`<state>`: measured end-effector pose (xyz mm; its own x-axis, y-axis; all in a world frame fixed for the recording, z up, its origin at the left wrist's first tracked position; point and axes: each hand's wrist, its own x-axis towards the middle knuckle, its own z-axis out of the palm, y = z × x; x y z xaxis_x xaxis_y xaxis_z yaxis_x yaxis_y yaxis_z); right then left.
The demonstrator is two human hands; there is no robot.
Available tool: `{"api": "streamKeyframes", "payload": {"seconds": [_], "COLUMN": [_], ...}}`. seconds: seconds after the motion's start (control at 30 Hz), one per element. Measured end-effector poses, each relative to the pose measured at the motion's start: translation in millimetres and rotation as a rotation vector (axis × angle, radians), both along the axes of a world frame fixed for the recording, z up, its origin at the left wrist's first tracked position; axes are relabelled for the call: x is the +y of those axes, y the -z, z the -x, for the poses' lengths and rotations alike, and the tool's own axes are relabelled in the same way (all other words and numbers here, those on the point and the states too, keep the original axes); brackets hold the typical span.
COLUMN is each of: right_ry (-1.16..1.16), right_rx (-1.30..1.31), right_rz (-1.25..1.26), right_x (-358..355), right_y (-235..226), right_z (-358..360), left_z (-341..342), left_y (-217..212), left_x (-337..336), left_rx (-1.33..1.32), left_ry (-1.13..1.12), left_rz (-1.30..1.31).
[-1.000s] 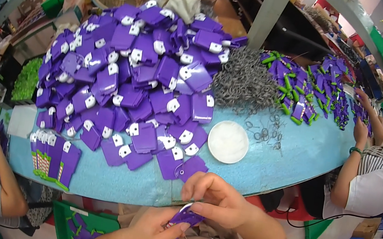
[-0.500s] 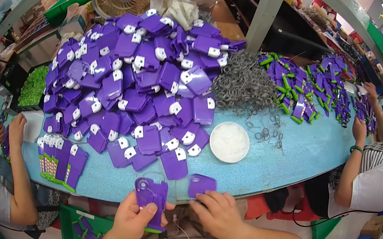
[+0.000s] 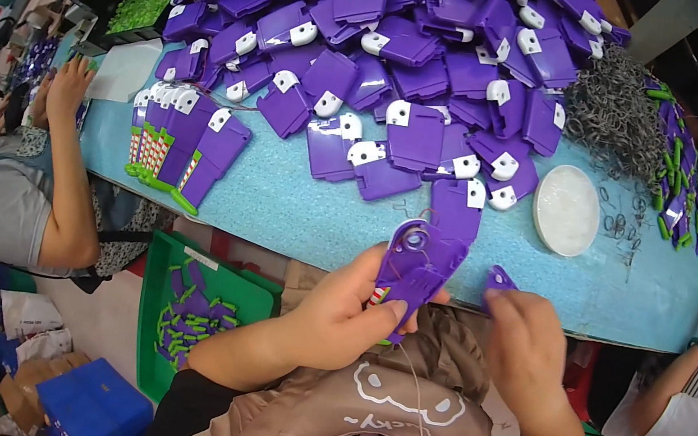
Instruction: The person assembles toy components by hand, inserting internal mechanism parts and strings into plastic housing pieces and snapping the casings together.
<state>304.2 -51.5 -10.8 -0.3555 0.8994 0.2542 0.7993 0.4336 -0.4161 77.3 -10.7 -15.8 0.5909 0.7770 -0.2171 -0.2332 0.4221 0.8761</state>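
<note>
Left hand (image 3: 342, 317) now raised, gripping purple case (image 3: 414, 269)

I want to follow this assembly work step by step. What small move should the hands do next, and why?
Probably bring the small purple piece in the right hand onto the purple housing held by the left hand: the two are apart, and the housing's round opening faces up.

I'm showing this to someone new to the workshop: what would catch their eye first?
The big heap of purple plastic cases covering the far side of the blue table. Next, the left hand holding one purple case up near the table edge, the right hand beside it with a small purple piece.
</note>
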Motion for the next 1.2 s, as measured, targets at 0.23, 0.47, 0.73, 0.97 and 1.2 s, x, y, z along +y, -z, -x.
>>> {"api": "streamKeyframes", "payload": {"seconds": [0.23,0.47,0.73,0.97,1.2], "right_ry": [0.068,0.115,0.018,-0.215,-0.116], "right_rx": [0.890,0.780,0.844,0.612,0.702], "right_rz": [0.074,-0.046,0.258,0.019,0.128], "right_x": [12.0,27.7,25.0,28.4,24.3], "right_y": [-2.1,9.9,15.2,5.4,7.1], "right_z": [28.6,32.5,23.1,22.3,26.3], "left_z": [-11.5,-17.9,-6.9,-9.0,-6.2], "left_y": [11.4,6.9,-5.7,-2.7,4.5], "left_x": [-3.9,-6.6,4.6,15.1,7.5], "left_rx": [0.103,0.158,0.364,0.168,0.124], "left_ry": [0.199,0.140,0.289,0.092,-0.021], "left_rz": [-0.160,-0.256,-0.100,-0.576,-0.518]}}
